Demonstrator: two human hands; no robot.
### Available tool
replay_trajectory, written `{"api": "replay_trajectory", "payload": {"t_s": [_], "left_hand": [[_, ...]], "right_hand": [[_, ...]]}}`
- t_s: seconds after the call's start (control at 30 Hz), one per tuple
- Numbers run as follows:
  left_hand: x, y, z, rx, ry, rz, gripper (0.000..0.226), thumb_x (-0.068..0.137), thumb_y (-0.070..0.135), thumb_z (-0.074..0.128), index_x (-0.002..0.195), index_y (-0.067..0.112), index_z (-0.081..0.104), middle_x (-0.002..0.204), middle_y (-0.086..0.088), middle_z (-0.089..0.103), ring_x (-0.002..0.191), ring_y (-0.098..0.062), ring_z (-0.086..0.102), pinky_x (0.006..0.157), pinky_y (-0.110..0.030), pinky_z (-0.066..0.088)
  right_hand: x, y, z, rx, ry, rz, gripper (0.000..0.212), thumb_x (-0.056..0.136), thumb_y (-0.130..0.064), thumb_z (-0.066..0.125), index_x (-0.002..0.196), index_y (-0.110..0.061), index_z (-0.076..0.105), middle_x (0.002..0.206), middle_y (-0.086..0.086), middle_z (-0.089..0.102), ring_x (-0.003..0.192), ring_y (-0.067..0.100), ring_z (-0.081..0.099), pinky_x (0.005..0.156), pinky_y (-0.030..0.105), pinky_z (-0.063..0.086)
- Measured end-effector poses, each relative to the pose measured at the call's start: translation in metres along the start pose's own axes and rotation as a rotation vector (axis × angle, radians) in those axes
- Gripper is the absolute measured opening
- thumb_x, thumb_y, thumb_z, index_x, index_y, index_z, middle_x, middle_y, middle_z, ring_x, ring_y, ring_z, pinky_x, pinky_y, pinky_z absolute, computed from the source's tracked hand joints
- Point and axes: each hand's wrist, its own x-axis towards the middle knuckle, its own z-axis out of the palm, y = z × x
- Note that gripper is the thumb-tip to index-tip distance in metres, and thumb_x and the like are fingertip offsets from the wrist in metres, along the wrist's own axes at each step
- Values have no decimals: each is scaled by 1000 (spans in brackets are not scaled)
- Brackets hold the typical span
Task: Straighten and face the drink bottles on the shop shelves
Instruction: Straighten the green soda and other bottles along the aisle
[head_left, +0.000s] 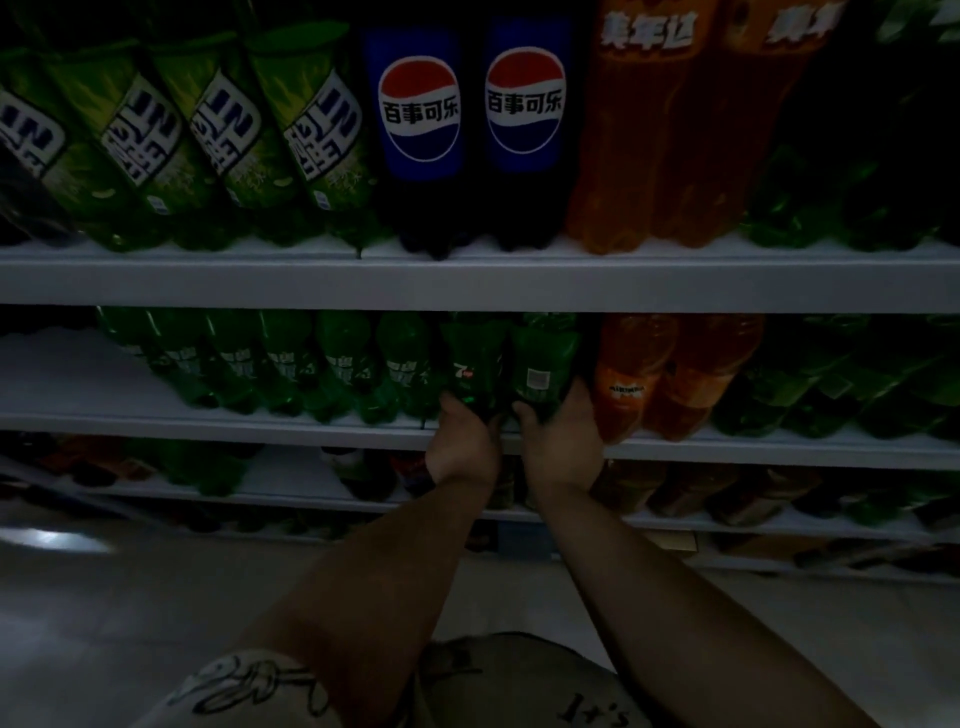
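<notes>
Two dark green 7-Up bottles stand side by side on the middle shelf (311, 423). My left hand (462, 441) grips the base of the left one (470, 358), whose "7" logo faces out. My right hand (561, 441) grips the base of the right one (543, 358), which shows its barcode side. Left of them runs a row of green Sprite bottles (291, 358). Directly right stand two orange soda bottles (631, 369).
The top shelf (467, 280) holds tilted green Sprite bottles (223, 135), two Pepsi bottles (421, 124), orange bottles (639, 130) and dim green ones at right. Lower shelves (291, 483) carry more bottles in deep shadow. A pale tiled floor (130, 597) lies below.
</notes>
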Motion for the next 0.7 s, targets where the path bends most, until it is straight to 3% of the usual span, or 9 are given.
{"api": "replay_trajectory", "payload": {"t_s": [0.1, 0.17, 0.33, 0.43, 0.53, 0.63, 0.7], "left_hand": [[-1, -4, -5, 125, 26, 43, 83, 91, 59, 46, 145, 2, 19, 119, -13, 60, 97, -28, 63, 70, -34, 47], [-2, -6, -17, 156, 63, 64, 70, 90, 58, 48, 135, 6, 35, 106, -14, 65, 90, -29, 64, 62, -31, 44], [4, 12, -61, -189, 294, 177, 54, 79, 53, 67, 102, 5, 58, 83, -14, 67, 71, -29, 63, 54, -26, 40], [0, 34, -80, -346, 343, 140, 58, 72, 53, 74, 97, 5, 56, 82, -11, 66, 73, -28, 63, 58, -27, 45], [-5, 38, -91, -385, 396, 191, 57, 74, 52, 73, 103, 7, 53, 88, -11, 65, 78, -27, 63, 62, -30, 48], [-2, 39, -99, -408, 442, 275, 43, 79, 42, 71, 102, 8, 56, 91, -9, 64, 83, -24, 61, 66, -27, 43], [0, 46, -101, -391, 396, 228, 48, 78, 44, 72, 100, 4, 57, 90, -12, 62, 85, -27, 61, 67, -29, 46]], "right_hand": [[-4, 4, 0, -6, -2, -109, 72, 85, -31, 63, 144, -4, 29, 139, 17, 43, 121, 33, 46, 91, 39, 46], [0, 12, -3, -3, -50, -179, 69, 88, -21, 59, 144, 1, 26, 142, 20, 40, 126, 33, 42, 97, 36, 41], [0, 15, 2, 60, -20, -74, 62, 87, -26, 64, 141, -10, 36, 135, 11, 49, 118, 28, 49, 88, 30, 42], [-6, 11, 5, 77, 40, 8, 62, 87, -32, 64, 141, -16, 38, 135, 7, 48, 114, 26, 51, 81, 30, 43], [-11, 12, 1, 71, 77, -30, 62, 89, -27, 62, 142, -9, 36, 139, 12, 46, 115, 29, 51, 81, 31, 45], [-5, 9, -1, 64, 63, -104, 68, 88, -23, 63, 144, -1, 30, 143, 17, 40, 124, 32, 46, 91, 34, 44], [3, 4, 1, 86, 14, -145, 70, 89, -22, 62, 144, 0, 26, 145, 17, 37, 130, 30, 40, 102, 31, 34]]}}
